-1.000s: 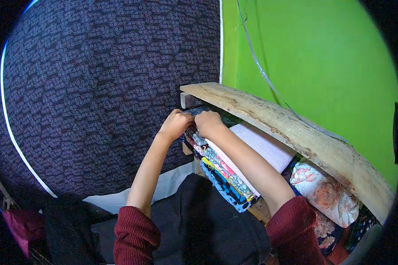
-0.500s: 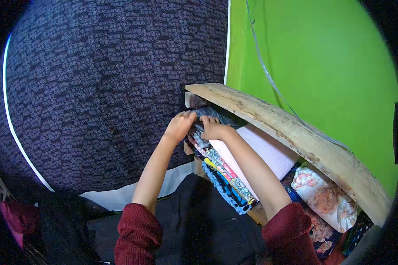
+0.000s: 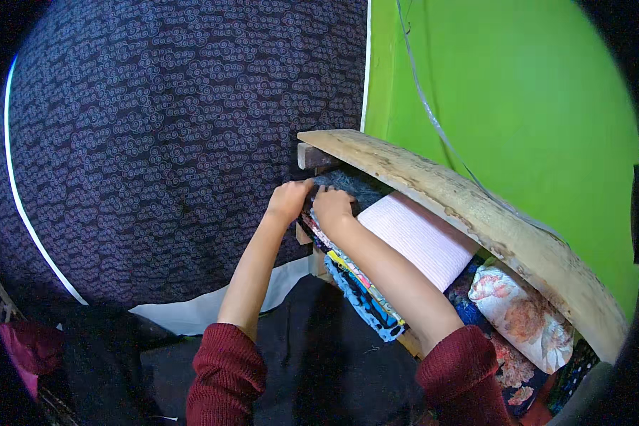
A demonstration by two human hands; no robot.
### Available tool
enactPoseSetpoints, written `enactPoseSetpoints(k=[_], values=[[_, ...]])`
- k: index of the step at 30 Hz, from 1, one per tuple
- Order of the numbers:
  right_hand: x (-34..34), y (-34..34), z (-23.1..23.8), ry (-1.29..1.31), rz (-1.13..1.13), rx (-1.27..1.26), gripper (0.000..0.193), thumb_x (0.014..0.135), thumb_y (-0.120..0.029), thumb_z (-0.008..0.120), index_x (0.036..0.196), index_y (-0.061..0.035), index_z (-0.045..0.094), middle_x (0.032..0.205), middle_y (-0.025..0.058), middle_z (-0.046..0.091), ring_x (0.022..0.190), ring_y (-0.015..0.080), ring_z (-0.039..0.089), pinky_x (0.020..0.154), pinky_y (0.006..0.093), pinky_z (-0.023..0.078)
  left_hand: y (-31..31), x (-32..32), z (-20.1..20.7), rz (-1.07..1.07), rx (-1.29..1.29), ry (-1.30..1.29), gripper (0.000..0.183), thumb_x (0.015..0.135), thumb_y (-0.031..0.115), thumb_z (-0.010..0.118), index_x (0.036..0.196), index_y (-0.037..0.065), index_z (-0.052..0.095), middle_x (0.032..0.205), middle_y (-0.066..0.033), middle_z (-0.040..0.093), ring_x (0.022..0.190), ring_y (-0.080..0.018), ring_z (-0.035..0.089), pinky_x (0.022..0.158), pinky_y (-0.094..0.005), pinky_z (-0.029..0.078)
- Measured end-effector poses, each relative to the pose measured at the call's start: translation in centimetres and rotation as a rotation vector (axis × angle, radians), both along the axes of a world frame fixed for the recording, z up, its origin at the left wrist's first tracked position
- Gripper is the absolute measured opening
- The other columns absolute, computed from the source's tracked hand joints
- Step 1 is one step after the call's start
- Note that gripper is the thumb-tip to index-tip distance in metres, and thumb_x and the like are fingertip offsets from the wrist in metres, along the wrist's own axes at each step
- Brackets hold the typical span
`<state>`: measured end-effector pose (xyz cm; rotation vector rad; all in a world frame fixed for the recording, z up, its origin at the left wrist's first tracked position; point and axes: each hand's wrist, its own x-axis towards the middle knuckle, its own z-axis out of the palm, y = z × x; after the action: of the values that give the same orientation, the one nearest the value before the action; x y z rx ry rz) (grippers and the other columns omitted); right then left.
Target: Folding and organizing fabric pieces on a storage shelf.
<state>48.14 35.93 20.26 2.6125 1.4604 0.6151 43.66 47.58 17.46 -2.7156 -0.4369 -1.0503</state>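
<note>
Dark grey mottled folded cloth [image 3: 358,186]: located at the far left end of the textiles, beneath the overhang of a long pale wooden board [image 3: 444,186]. Left hand [image 3: 290,200]: at the cloth's left near edge, fingers bent and pressed together; the fingertips are partly hidden, so whether they pinch fabric cannot be told. Right hand [image 3: 332,206]: just beside it, on the cloth's near side, fingers curled and slightly parted; grip cannot be determined. Pale pink ribbed folded cloth [image 3: 417,238]: right of the right hand. Stack of multicoloured patterned folded cloths [image 3: 368,299]: nearer, left of the right forearm
</note>
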Motion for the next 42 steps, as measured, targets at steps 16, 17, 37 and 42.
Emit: enactPoseSetpoints(k=[16,17,37,42], values=[[3.2,-1.0,0.7,0.476,0.168,-0.246,0.074,0.084,-0.061,0.028,0.141,-0.0262,-0.005,0.147,0.0047,-0.014,0.136,0.0299,-0.010,0.098,0.0673,-0.002,3.1,-0.1,-1.7,-0.237,-0.582,0.126,0.049,0.091,0.036,0.021,0.137,0.019,0.029,0.147,-0.0097,0.014,0.135,-0.0323,0.011,0.105,-0.0541,0.014],[3.6,-1.3,0.5,0.473,0.153,-0.245,0.074,0.084,-0.061,0.028,0.141,-0.0262,-0.005,0.147,0.0047,-0.014,0.136,0.0299,-0.010,0.098,0.0673,-0.002,2.2,0.7,-1.7,-0.252,-0.583,0.126,0.049,0.091,0.036,0.021,0.137,0.019,0.029,0.147,-0.0097,0.014,0.135,-0.0323,0.011,0.105,-0.0541,0.014],[9.6,-2.0,0.5,0.994,0.349,0.170,0.100,0.076,-0.073,0.036,0.141,-0.0058,-0.001,0.147,0.0152,0.000,0.136,0.0306,0.001,0.109,0.0374,0.008,-2.0,2.1,-2.1,-0.060,-0.398,-0.491,0.034,0.090,0.030,0.042,0.112,0.008,0.056,0.125,-0.0192,0.047,0.113,-0.0376,0.046,0.094,-0.0444,0.038],[11.6,-1.7,0.1,1.233,0.438,0.517,0.043,0.092,-0.027,0.038,0.128,-0.0054,0.043,0.132,0.0102,0.041,0.120,0.0189,0.038,0.100,0.0304,0.029,-6.4,1.0,-1.0,-0.312,-0.277,-0.648,0.028,0.086,0.019,0.047,0.104,0.002,0.059,0.118,-0.0173,0.053,0.112,-0.0356,0.048,0.093,-0.0427,0.037]])
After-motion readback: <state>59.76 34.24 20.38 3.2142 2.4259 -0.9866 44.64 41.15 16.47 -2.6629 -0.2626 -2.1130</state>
